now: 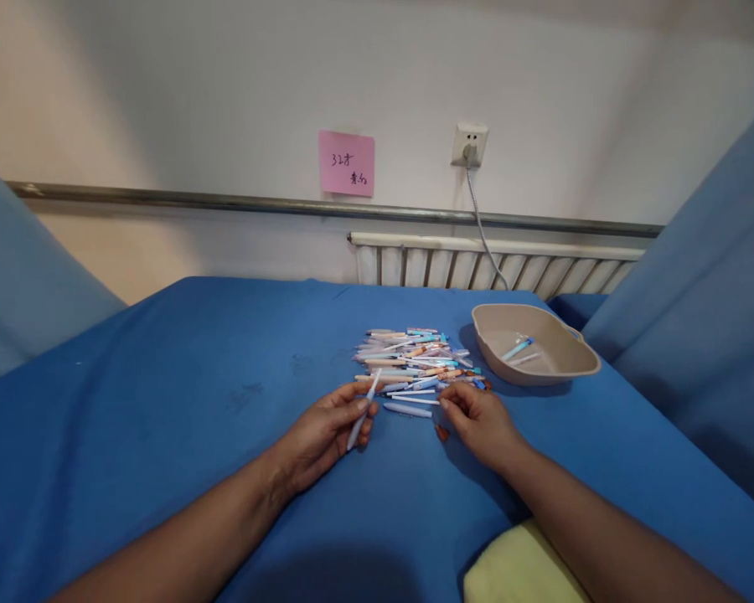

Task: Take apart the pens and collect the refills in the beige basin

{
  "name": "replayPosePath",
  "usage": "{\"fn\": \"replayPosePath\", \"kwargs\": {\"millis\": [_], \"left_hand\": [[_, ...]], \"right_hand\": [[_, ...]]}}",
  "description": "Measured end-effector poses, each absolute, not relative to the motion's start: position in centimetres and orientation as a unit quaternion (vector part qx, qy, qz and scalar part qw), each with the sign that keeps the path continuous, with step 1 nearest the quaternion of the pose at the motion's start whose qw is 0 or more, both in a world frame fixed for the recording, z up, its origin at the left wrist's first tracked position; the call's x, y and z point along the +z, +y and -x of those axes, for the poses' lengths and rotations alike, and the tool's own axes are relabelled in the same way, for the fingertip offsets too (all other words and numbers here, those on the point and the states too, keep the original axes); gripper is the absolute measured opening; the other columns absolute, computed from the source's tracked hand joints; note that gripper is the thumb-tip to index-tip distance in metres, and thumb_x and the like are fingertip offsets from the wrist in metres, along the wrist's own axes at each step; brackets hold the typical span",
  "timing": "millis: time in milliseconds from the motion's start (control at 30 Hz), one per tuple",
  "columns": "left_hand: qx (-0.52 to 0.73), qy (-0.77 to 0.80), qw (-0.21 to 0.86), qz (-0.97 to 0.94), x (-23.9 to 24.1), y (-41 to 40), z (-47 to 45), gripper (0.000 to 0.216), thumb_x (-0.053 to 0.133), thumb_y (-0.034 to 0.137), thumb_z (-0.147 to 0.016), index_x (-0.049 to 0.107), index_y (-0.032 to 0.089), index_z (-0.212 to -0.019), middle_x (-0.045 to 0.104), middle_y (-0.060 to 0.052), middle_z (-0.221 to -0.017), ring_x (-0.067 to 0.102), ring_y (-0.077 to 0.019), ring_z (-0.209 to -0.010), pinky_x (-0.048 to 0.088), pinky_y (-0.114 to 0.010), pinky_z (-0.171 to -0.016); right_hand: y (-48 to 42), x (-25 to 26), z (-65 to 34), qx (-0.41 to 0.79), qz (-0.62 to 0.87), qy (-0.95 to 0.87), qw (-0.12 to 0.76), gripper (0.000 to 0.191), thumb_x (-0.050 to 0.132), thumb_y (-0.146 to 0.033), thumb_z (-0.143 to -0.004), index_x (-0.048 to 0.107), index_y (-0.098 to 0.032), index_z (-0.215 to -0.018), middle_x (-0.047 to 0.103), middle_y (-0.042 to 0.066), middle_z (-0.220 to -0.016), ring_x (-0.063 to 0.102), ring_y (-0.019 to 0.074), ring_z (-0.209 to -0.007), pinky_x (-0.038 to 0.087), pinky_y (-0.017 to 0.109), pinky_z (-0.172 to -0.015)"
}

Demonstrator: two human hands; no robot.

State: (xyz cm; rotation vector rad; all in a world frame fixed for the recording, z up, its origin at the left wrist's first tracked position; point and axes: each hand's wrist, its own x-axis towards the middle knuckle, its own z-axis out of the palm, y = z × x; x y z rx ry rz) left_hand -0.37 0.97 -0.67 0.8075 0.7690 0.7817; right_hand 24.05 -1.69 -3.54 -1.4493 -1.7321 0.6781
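My left hand [327, 431] is closed around a pale blue pen [363, 412] that sticks up toward the pile. A heap of several pens [411, 360] in white, blue and orange lies on the blue cloth [163, 402] just beyond both hands. My right hand [477, 419] rests at the near edge of the heap with fingers curled and pinched at a thin white pen refill [415, 399]. A small orange cap [441, 433] lies by its thumb. A loose pale pen [407, 409] sits between the hands.
A beige tray [578, 356] holding two pens stands to the right of the heap. A yellow pad [521, 569] lies at the near edge. Behind are a radiator [496, 264], a wall socket with a cable [469, 144], a pink note [346, 163] and blue drapes on both sides.
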Motion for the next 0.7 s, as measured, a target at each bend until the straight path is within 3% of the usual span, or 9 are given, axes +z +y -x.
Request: {"fn": "replayPosePath", "kwargs": {"millis": [233, 400, 600, 700], "left_hand": [[0.450, 0.373, 0.742, -0.329, -0.5, 2.2, 1.3, 0.027, 0.058, 0.005, -0.080, 0.058, 0.015, -0.105, 0.062, -0.003, -0.077, 0.057, -0.0100, -0.055, 0.051, -0.023, -0.053], [0.509, 0.369, 0.702, -0.336, 0.6, 3.2, 2.6, 0.027, 0.050, 0.004, -0.084, 0.058, 0.015, -0.107, 0.061, -0.003, -0.075, 0.057, -0.0090, -0.053, 0.053, -0.022, -0.051], [0.563, 0.404, 0.628, -0.353, 1.5, 4.5, 4.6, 0.028, 0.047, 0.002, -0.084, 0.059, 0.014, -0.106, 0.061, -0.003, -0.072, 0.057, -0.0081, -0.052, 0.051, -0.018, -0.049], [0.510, 0.439, 0.641, -0.369, 1.0, 4.2, 4.2, 0.029, 0.052, 0.003, -0.082, 0.058, 0.015, -0.107, 0.061, -0.003, -0.075, 0.057, -0.0083, -0.051, 0.053, -0.021, -0.051]], "right_hand": [[-1.6, -3.5, -24.1, 0.250, 0.552, -0.711, 0.357, 0.013, 0.048, -0.023, -0.083, 0.061, -0.021, -0.081, 0.066, 0.000, -0.065, 0.060, 0.0161, -0.066, 0.043, 0.027, -0.064], [-1.3, -3.8, -24.7, 0.214, 0.578, -0.650, 0.444, 0.020, 0.048, -0.032, -0.084, 0.063, -0.020, -0.087, 0.067, 0.004, -0.082, 0.060, 0.0175, -0.072, 0.046, 0.029, -0.067], [-0.5, -4.0, -26.0, 0.272, 0.584, -0.586, 0.491, 0.026, 0.051, -0.040, -0.082, 0.062, -0.018, -0.087, 0.066, 0.005, -0.077, 0.061, 0.0179, -0.066, 0.048, 0.028, -0.060], [-0.2, -3.7, -27.0, 0.236, 0.615, -0.606, 0.446, 0.024, 0.050, -0.039, -0.081, 0.062, -0.018, -0.084, 0.066, 0.003, -0.072, 0.060, 0.0177, -0.064, 0.046, 0.028, -0.058]]}}
